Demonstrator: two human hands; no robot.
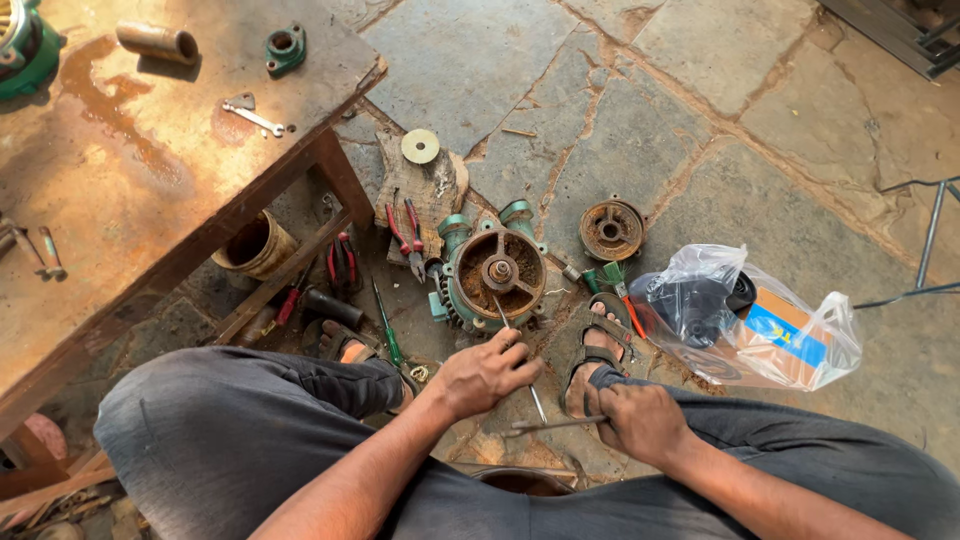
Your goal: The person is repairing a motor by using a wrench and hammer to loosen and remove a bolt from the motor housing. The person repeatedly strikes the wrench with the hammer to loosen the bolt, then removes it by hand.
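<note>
At the far left a rusty metal desk (120,170) carries a short pipe piece (158,41), a green bearing housing (285,48) and a small wrench (256,118). Under its edge sits a worn bucket (256,245), with red-handled pliers (406,232) lying on a wooden block (440,190) just beside it. On the stone floor (640,110), between the person's sandalled feet, stands a green pump body (492,275), its rusty open face turned up. The left hand (484,374) has its grip clamped on a thin metal rod (508,330) whose tip reaches into the pump's face. The right hand (640,420) is closed on a second thin rod (556,424) lying almost level near the right foot. Further right lie a rusty round cover (611,230) and a clear plastic bag (745,320) holding dark parts and a box.
</note>
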